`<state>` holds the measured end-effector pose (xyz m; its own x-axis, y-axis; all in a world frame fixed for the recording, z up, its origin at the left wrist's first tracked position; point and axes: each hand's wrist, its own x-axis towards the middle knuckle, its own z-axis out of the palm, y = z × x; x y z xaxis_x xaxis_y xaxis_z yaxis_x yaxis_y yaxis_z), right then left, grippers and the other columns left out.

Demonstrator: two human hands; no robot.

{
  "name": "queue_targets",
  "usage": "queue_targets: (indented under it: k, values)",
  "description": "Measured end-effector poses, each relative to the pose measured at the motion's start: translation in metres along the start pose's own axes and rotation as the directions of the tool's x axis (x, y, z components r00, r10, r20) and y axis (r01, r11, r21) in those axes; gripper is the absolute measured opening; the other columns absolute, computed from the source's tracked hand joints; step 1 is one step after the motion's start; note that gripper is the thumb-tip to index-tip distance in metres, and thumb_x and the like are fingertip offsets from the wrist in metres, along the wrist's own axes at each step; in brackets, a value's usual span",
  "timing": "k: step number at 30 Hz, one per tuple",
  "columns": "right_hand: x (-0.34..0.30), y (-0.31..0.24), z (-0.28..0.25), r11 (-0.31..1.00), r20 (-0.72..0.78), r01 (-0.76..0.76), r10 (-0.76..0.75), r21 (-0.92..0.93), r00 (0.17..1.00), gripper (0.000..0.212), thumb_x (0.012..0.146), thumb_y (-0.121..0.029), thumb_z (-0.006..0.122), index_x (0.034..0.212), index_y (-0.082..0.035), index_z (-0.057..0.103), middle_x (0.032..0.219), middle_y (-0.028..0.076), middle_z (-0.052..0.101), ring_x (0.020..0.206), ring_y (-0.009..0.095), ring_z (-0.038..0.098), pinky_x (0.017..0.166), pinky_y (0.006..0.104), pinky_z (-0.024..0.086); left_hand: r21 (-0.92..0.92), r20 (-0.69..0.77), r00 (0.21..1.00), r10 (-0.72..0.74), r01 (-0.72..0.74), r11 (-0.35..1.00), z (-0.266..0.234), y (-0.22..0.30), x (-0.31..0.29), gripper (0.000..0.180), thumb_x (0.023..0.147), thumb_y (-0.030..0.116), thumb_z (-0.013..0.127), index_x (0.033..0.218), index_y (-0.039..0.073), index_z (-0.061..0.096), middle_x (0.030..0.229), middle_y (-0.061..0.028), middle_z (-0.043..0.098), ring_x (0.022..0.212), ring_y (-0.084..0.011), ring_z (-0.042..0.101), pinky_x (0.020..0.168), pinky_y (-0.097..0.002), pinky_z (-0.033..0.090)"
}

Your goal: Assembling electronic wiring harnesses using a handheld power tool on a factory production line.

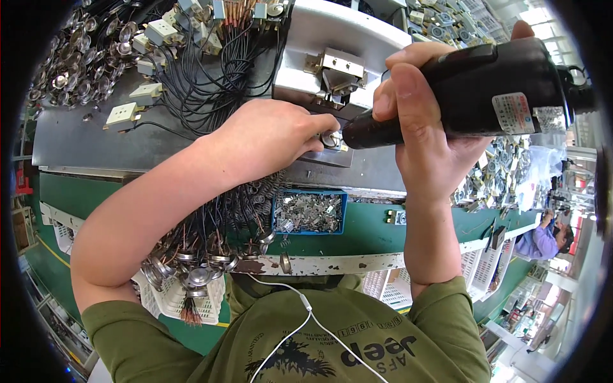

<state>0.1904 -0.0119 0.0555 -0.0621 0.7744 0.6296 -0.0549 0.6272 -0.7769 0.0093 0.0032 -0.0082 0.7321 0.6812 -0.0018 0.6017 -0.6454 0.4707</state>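
In my right hand (421, 108) is a black electric screwdriver (472, 89), held nearly level with its tip pointing left. My left hand (281, 134) pinches a small shiny metal part (331, 138) at the edge of a metal plate, partly hidden by my fingers. The tool's nose meets that part or stops right beside it; I cannot tell which. Just beyond my hands, a metal fixture (341, 70) with a white top block stands on a steel base. Black wires (204, 96) ending in cream-coloured blocks (161, 32) lie beyond my left forearm.
A blue tray (343, 214) of small metal clips sits on the green bench. Round metal cups (76, 64) are heaped at far left. More wired cups (198, 276) hang over the near edge. Assembled parts (440, 25) pile up at right. A person in purple (537, 244) sits farther off.
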Motion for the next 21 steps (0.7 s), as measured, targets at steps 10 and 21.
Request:
queue_targets:
  k: [10, 21]
  values:
    - [0.003, 0.008, 0.006, 0.998, -0.024, 0.009, -0.010, -0.057, 1.000, 0.024, 0.089, 0.010, 0.068, 0.112, 0.011, 0.062, 0.099, 0.015, 0.071, 0.061, 0.012, 0.061, 0.055, 0.0239, 0.049, 0.115, -0.048, 0.997, 0.054, -0.048, 0.992, 0.006, -0.004, -0.001, 0.031, 0.091, 0.025, 0.066, 0.119, 0.012, 0.065, 0.091, -0.0072, 0.071, 0.092, -0.0272, 0.070, 0.076, -0.0418, 0.055]
    - [0.011, -0.052, -0.017, 0.978, -0.188, -0.156, 0.128, -0.138, 0.974, 0.031, 0.103, -0.017, 0.056, 0.123, 0.008, 0.056, 0.072, 0.009, 0.055, 0.061, 0.014, 0.051, 0.057, 0.0293, 0.044, 0.121, 0.331, 0.778, 0.534, -0.597, 0.793, 0.026, 0.023, -0.024, 0.005, 0.081, 0.020, 0.064, 0.079, 0.016, 0.062, 0.082, 0.0030, 0.060, 0.089, -0.0150, 0.061, 0.077, -0.0312, 0.044]
